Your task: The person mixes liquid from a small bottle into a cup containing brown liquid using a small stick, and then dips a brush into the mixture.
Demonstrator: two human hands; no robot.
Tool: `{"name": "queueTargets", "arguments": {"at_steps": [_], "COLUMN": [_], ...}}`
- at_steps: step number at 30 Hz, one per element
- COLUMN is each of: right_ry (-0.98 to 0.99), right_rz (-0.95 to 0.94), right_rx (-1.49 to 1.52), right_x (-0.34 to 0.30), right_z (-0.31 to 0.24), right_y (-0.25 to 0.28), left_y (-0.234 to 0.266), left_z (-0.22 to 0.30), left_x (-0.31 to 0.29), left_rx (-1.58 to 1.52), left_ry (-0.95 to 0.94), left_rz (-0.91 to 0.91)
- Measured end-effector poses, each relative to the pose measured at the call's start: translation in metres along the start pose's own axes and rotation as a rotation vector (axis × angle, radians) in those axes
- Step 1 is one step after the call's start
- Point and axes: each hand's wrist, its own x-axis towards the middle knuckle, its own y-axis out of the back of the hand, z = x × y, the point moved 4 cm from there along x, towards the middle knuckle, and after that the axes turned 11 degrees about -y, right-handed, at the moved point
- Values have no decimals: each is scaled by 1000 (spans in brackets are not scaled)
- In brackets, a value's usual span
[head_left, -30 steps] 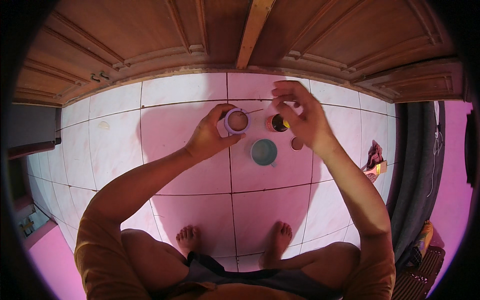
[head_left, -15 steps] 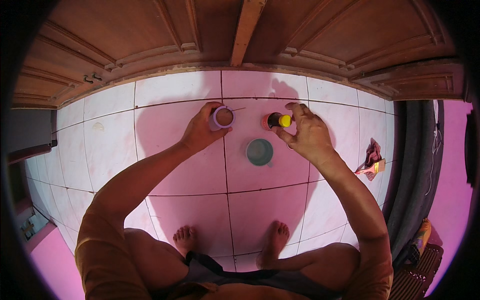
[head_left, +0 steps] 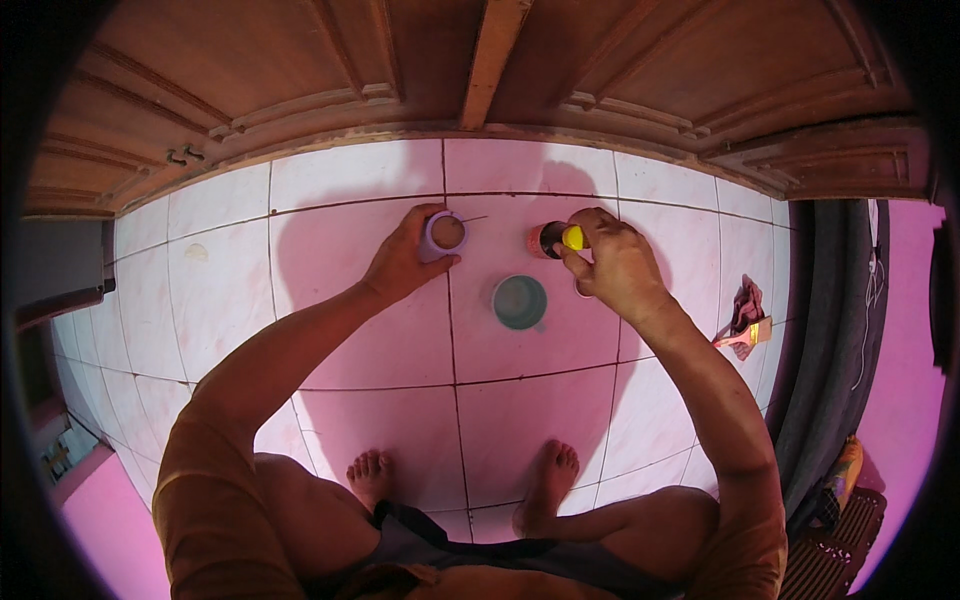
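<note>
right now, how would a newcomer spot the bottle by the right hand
Start at the brown wooden doors, then the tiled floor below, then the right hand. It grips the top of the dark bottle, beyond the mug. A yellow cap sets the bottle apart from the mug and the purple-rimmed cup in the left hand.

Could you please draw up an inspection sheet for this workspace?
Surface: pale floor tiles with dark joints, partly in shadow.
Job's things: purple-rimmed container, dark bottle, pale blue-green mug on the tiles.
Clutter: paintbrush and crumpled cloth, at right.
Hands: left hand holds the container; right hand is at the bottle's yellow cap, grip unclear.
Cables: thin white cable, far right.
Surroundings: brown panelled woodwork ahead.
</note>
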Motion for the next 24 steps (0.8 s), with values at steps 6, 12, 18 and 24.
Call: {"name": "queueTargets", "arguments": {"at_steps": [6, 12, 18, 24], "right_ry": [-80, -68, 22, 106], "right_rz": [2, -38, -99, -62], "right_rx": [41, 140, 181, 274], "right_x": [-6, -21, -48, -73], "right_z": [-12, -60, -120, -153], "right_y": [39, 89, 111, 120], "left_y": [6, 53, 30, 36], "left_z": [0, 46, 152, 194], "left_x": [-1, 8, 0, -34], "left_rx": [-36, 150, -183, -307], "left_ry": [-91, -302, -299, -300], "left_rz": [-85, 7, -183, -34]}}
